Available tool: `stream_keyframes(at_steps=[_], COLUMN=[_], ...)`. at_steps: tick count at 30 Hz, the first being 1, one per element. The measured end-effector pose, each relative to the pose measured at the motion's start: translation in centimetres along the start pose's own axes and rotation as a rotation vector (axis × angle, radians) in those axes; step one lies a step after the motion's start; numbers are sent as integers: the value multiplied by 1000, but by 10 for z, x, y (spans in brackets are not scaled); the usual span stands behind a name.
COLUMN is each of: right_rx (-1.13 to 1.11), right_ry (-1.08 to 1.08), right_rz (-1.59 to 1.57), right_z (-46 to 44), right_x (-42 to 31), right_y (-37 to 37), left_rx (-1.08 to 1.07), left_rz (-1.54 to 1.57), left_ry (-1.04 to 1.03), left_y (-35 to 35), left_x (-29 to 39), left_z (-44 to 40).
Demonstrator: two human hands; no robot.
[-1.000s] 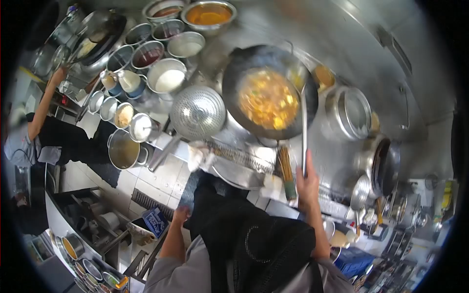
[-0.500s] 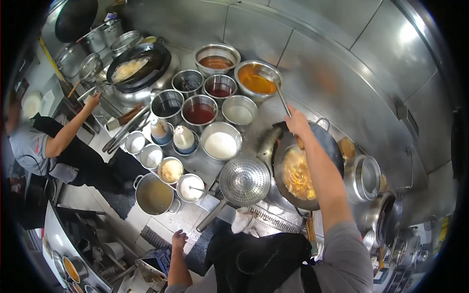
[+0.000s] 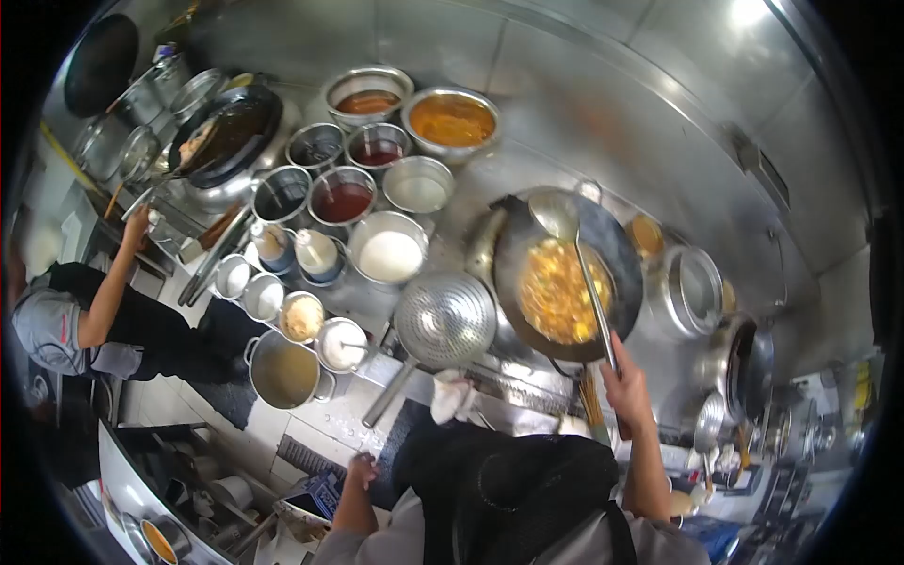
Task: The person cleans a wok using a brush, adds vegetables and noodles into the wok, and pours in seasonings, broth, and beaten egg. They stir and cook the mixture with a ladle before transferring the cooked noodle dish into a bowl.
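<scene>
My right hand [image 3: 629, 388] is closed round the handle of a long metal ladle [image 3: 554, 215]. The ladle's bowl is over the upper part of a black wok [image 3: 617, 245], above the food. Orange, saucy food [image 3: 563, 292] with yellow pieces lies in the wok. My left hand [image 3: 363, 468] hangs low beside my dark apron, away from the counter, its fingers partly curled; whether it holds anything is unclear. Left of the wok lies a round perforated strainer [image 3: 444, 320], its handle pointing toward me.
Metal bowls of orange liquid [image 3: 452, 121] and pots of dark, red and white contents stand at the upper left. A co-worker [image 3: 85, 315] at the far left holds another wok [image 3: 226, 137]. A stockpot [image 3: 284, 369] sits below. Lidded pots [image 3: 695, 290] are on the right.
My right hand has come back from the bowl of orange liquid toward me, bringing the ladle over the wok. The view has shifted, and the co-worker's wok contents have moved.
</scene>
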State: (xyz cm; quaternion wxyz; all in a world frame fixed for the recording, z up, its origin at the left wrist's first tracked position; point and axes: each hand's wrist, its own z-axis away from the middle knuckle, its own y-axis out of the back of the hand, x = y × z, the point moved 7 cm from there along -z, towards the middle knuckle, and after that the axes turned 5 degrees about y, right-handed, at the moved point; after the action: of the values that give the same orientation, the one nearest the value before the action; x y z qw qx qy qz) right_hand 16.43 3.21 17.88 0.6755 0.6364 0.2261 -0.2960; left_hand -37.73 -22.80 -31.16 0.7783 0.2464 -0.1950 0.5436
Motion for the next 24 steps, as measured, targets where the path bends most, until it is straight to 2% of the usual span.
stream_keyframes(at_steps=[1,2,3,4,5,7,8,11,13,15,16,17,18,20,21,22,23,24], right_rx=[45,98,153,184,214,103,210,277,296,326,381,438,440,511,533,506,513,521], right_ry=[79,153,179,187,195,-177,0,42,60,81,161,243,243,356,395,315,325,336], right_rz=[104,213,228,234,240,96,99,24,37,49,9,-27,-31,-46,-52,-102,-136,-171], right_z=[30,61,82,97,112,122,128,135,140,143,146,149,148,153,157,159,157,155], right_x=[18,35,47,49,50,51,60,67,62,52,41,35,36,27,22,17,18,18], right_y=[7,14,19,26,34,49,52,82,105,127,139,149,154,165,169,169,161,152], left_rx=[56,127,173,271,277,311,303,283,275,200,251,78,86,1,5,3,2,-166], left_rz=[641,672,509,532,456,420,450,422,332,311,352,402,279,403,405,476,547,316], left_ry=[388,231,216,172,140,90,48,9,18,0,60,122,148,533,532,452,370,164], left_y=[2,8,18,22,25,23,16,-25,-60,-92,-109,-126,-143,-152,-157,-162,-165,-153], left_x=[-21,0,18,41,56,80,91,103,91,38,26,-1,-6,-72,-74,-75,-73,-97], left_z=[-13,-16,-21,-13,-16,-8,1,31,50,47,66,71,100,115,133,156,171,152])
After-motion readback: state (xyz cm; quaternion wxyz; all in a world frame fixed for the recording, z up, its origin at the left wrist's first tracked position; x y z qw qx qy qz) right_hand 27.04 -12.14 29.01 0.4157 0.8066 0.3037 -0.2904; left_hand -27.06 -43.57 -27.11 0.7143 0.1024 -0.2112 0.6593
